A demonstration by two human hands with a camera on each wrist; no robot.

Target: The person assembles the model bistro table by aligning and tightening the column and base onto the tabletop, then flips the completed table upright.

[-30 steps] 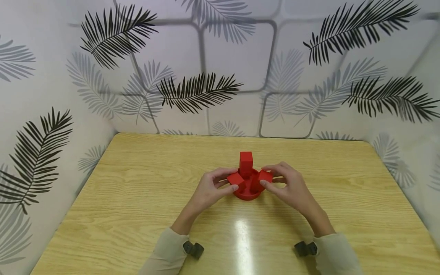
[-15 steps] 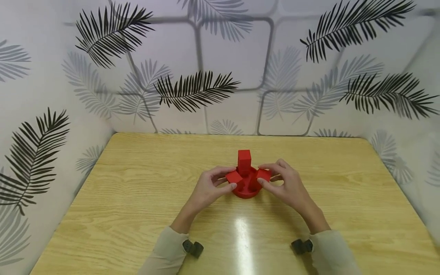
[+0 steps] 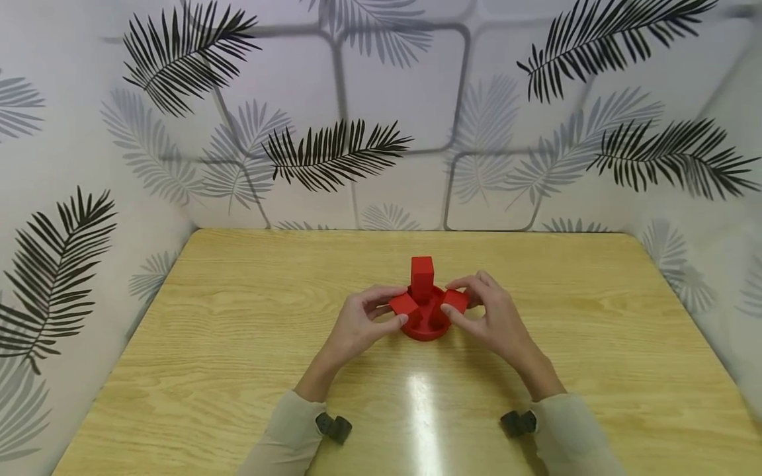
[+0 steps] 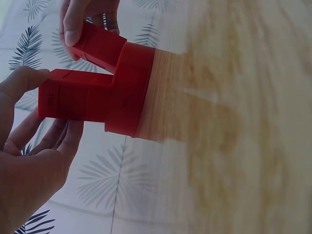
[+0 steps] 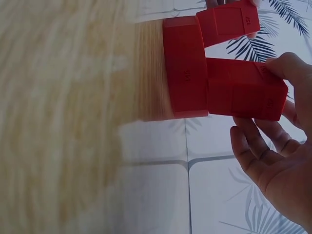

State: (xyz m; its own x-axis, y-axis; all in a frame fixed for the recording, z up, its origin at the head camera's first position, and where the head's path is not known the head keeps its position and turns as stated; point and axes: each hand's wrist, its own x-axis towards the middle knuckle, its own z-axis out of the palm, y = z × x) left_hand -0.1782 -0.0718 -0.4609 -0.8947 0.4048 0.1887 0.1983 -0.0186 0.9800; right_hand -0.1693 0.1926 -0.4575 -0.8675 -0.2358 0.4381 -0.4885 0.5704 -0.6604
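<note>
A round red base (image 3: 425, 335) with a raised rim sits on the table, and three red square blocks stand up from it. My left hand (image 3: 357, 325) pinches the top of the left block (image 3: 406, 305) between thumb and fingers. On the other side my right hand (image 3: 495, 316) holds the right block (image 3: 456, 300) in the same way. The rear block (image 3: 423, 274) stands upright at the far side, touched by neither hand. In the left wrist view, the left block (image 4: 78, 95) leans outward from the base (image 4: 130, 90). Small raised numbers mark the pieces.
The wood-grain table (image 3: 250, 317) spreads out on all sides of the base. Behind it rises a pale wall covering (image 3: 405, 92) printed with feather-like leaves, which also runs along both sides. A dark camera (image 3: 335, 428) is strapped at the left wrist.
The whole head view shifts slightly, so the table and base sit a little higher and further left. Both hands keep their grip on the two blocks; the right thumb lies slightly further left on its block.
</note>
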